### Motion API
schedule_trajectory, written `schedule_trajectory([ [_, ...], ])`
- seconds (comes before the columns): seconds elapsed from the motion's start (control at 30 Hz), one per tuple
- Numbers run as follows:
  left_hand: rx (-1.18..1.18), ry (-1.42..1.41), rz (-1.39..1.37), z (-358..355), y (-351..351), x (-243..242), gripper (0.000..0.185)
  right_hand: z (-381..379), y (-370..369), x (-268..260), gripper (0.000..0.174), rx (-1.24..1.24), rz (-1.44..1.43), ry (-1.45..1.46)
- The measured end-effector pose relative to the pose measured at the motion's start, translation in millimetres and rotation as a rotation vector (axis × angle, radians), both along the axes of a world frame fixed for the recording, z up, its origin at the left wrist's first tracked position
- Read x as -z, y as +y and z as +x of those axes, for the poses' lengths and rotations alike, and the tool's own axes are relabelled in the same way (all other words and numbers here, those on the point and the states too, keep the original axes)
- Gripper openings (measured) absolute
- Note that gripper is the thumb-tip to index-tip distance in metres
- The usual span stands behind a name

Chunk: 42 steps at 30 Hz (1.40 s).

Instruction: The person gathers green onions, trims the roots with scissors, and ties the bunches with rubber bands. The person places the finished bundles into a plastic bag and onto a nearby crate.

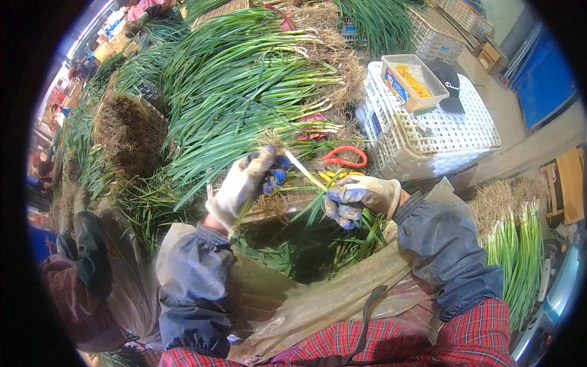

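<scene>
My left hand, in a white work glove with blue-coated fingers, grips the root end of a single green onion. Its brown roots stick out past those fingers. Curled around the same stalk's green leaves is my right hand, gloved alike. The white stem runs bare between both hands. Just beyond lies a large heap of green onions, roots pointing right. An orange-red loop handle rests above my right hand, beside some yellow bands. Leaf scraps lie below my hands.
At right, a white plastic crate carries a clear tub of yellow rubber bands and a dark cap. Trimmed onion bundles stand lower right. A co-worker's sleeve shows at left. Plastic sheeting covers my lap.
</scene>
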<state>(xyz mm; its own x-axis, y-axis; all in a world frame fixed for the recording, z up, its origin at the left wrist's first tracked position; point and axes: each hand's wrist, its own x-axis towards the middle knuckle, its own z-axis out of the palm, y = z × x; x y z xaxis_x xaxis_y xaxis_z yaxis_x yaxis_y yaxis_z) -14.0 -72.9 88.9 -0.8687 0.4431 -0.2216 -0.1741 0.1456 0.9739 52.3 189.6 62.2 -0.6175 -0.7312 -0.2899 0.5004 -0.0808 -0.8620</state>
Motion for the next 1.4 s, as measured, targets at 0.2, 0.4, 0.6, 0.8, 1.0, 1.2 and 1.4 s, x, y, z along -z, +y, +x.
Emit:
schedule_trajectory([
  [0.2,-0.103,-0.077,0.033,2,28,8,0.024,1,-3,5,0.044,-0.156,0.208,0.223],
  [0.4,-0.055,0.239,-0.280,34,52,27,0.031,4,-30,16,0.035,0.033,0.062,-0.029],
  [0.6,-0.460,0.383,-0.148,-8,22,54,0.025,10,-22,-19,0.045,-0.063,-0.069,-0.019],
  [0.8,0.498,0.375,-0.371,-12,13,22,0.043,-8,64,-29,0.051,0.604,-0.195,0.171],
  [1.0,0.680,0.177,-0.467,9,38,-8,0.029,-7,77,-49,0.036,0.688,0.411,0.298],
  [1.2,0.476,0.642,-0.636,-16,37,41,0.038,-12,54,18,0.044,0.412,1.271,0.944],
  [1.4,0.495,0.594,-0.748,-11,17,37,0.050,-19,33,28,0.054,-0.015,1.612,0.939],
])
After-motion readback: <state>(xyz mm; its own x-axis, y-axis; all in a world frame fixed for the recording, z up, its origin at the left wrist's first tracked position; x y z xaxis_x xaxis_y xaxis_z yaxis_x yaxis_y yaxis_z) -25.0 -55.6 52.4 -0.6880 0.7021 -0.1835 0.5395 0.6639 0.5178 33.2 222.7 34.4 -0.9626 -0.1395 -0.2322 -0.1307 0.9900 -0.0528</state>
